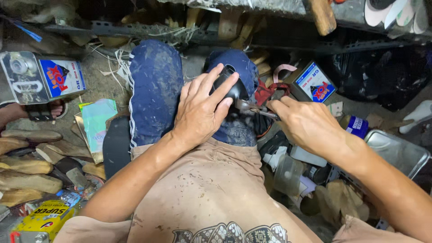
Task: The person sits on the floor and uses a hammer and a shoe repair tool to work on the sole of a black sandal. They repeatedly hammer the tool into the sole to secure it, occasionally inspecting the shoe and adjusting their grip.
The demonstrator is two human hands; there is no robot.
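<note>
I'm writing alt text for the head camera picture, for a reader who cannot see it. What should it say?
Seen from above, a seated person's left hand presses a small black leather shoe onto the right knee of dusty blue trousers, while the right hand works metal pliers against it. Wooden shoe lasts, rectangular metal glue tins and scraps crowd the floor around.

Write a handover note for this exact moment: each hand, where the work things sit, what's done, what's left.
Left hand: pressing a black shoe down on the right knee.
Right hand: gripping pliers, whose tip meets the shoe's lower edge.
Around: glue tin just beyond the right hand, a second tin at far left, wooden shoe lasts on the floor at left.
Done: shoe seated and steadied, pliers engaged.
Left: how far round the edge has been worked cannot be told; the shoe's underside is hidden.
</note>
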